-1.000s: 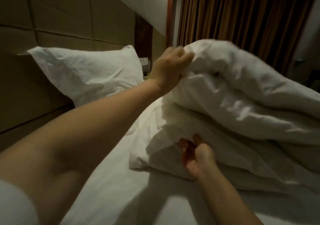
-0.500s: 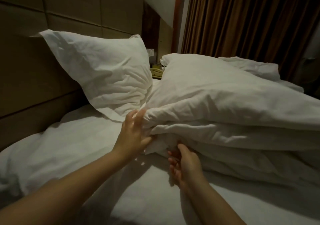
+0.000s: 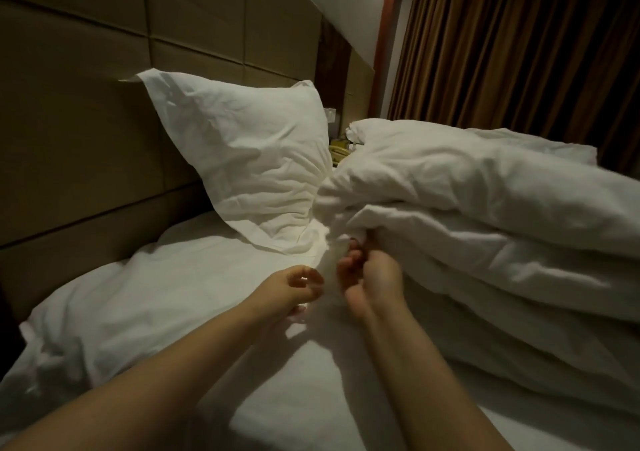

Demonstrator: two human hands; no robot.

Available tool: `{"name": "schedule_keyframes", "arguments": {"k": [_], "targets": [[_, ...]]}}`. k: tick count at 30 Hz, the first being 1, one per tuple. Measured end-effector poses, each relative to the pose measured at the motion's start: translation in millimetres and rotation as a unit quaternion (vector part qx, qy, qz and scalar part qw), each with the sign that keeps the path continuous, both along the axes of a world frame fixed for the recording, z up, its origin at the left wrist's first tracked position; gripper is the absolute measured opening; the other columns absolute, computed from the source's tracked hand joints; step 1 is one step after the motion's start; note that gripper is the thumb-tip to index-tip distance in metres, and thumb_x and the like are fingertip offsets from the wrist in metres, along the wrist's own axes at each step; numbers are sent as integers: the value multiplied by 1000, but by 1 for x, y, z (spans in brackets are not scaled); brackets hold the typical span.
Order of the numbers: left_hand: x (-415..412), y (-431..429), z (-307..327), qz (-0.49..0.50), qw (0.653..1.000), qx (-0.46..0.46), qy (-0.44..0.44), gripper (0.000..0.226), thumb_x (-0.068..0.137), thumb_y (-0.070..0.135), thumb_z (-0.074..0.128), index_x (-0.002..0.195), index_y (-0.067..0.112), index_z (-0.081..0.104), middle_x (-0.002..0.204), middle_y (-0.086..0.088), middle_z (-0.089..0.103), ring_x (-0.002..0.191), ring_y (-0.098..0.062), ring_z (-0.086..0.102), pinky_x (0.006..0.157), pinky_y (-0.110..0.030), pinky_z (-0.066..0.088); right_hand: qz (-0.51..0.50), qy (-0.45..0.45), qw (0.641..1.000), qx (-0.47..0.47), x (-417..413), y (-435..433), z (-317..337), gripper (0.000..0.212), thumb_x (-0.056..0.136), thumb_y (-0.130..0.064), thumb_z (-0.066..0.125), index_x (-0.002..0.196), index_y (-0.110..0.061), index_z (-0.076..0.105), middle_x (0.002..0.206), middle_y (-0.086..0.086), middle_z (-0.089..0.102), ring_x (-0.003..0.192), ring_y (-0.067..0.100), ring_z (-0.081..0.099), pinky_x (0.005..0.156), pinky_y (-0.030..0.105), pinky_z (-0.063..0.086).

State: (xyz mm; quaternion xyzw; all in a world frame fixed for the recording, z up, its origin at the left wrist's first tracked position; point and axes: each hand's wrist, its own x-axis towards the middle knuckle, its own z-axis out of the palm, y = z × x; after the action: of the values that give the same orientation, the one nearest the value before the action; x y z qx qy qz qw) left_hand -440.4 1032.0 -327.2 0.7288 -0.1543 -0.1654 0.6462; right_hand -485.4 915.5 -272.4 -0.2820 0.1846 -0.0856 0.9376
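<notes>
While our right hand (image 3: 375, 279) curls under a fold of the bulky white folded duvet (image 3: 485, 208), heaped on the right of the white-sheeted bed (image 3: 311, 398), our left hand (image 3: 291, 289) pinches its loose corner, so we judge the spreading not yet begun.

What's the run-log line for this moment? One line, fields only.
action: handling folded duvet | right hand: grips duvet edge from below | left hand: curled at duvet corner, grip unclear | pillow: leaning on headboard
</notes>
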Motion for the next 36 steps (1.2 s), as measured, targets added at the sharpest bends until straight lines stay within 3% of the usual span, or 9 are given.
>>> {"name": "schedule_keyframes", "arguments": {"k": [3, 6, 12, 17, 19, 22, 24, 27, 36], "targets": [[-3, 11, -14, 21, 993, -84, 81, 38, 78, -25, 44, 104, 0, 55, 78, -18, 61, 61, -19, 60, 52, -24, 50, 75, 121, 972, -185, 2, 30, -40, 49, 100, -25, 43, 55, -8, 47, 39, 2, 44, 28, 9, 39, 29, 13, 31], [0, 19, -20, 27, 983, -138, 117, 34, 80, -25, 48, 106, -3, 49, 74, -20, 65, 61, -22, 67, 54, -26, 54, 135, 187, 942, -245, 6, 29, -55, 54, 99, -38, 41, 53, -10, 43, 31, -3, 37, 20, 9, 34, 27, 9, 29], [9, 35, -14, -85, 995, -8, 46, 44, 74, 35, 75, 104, 7, 58, 80, -5, 65, 70, -14, 61, 64, -26, 50, 214, 128, 881, -403, -14, 28, -50, 45, 101, -31, 40, 65, -9, 55, 44, -1, 48, 36, 9, 41, 38, 16, 35], [19, 25, -10, 43, 994, 100, 3, 24, 92, 29, 59, 76, 11, 53, 63, -3, 49, 57, -13, 46, 56, -26, 39, -10, -77, 630, -773, -29, 16, -53, 34, 94, -31, 49, 65, -17, 59, 58, -2, 55, 54, 10, 51, 53, 26, 41], [22, 23, -12, 51, 992, 111, 18, 21, 91, 24, 60, 76, 12, 51, 65, -6, 51, 61, -15, 50, 57, -26, 42, -101, -117, 533, -832, -25, 7, -58, 25, 90, -34, 45, 71, -25, 57, 62, -12, 53, 54, 6, 48, 50, 15, 37], [23, 19, -5, 48, 992, 61, 99, 22, 89, 27, 63, 101, 11, 54, 91, -14, 59, 73, -17, 59, 59, -28, 52, -168, -132, 457, -864, -22, -2, -74, 21, 81, -29, 45, 86, -23, 64, 76, -7, 62, 56, 7, 53, 48, 16, 42], [23, 14, 2, 73, 989, 12, 127, 37, 91, 33, 61, 120, 16, 47, 105, -12, 57, 79, -16, 60, 64, -28, 56, -197, -140, 436, -867, -22, -6, -86, 25, 78, -26, 47, 95, -20, 64, 87, -1, 63, 66, 14, 56, 52, 23, 47], [27, 10, 15, 141, 989, 48, -8, 34, 96, 41, 49, 124, 21, 48, 121, -8, 55, 100, -20, 57, 84, -35, 51, -244, -164, 415, -861, -26, -10, -85, 27, 77, -23, 48, 102, -20, 59, 97, 3, 61, 84, 14, 48, 63, 22, 45], [15, -35, 89, 80, 988, -12, 131, 43, 86, 64, 47, 102, 24, 45, 85, -3, 53, 74, -20, 54, 72, -33, 50, -248, -131, 361, -890, -25, -14, -72, 41, 78, -34, 43, 117, -28, 51, 110, -2, 59, 99, 16, 46, 68, 29, 45]]}}
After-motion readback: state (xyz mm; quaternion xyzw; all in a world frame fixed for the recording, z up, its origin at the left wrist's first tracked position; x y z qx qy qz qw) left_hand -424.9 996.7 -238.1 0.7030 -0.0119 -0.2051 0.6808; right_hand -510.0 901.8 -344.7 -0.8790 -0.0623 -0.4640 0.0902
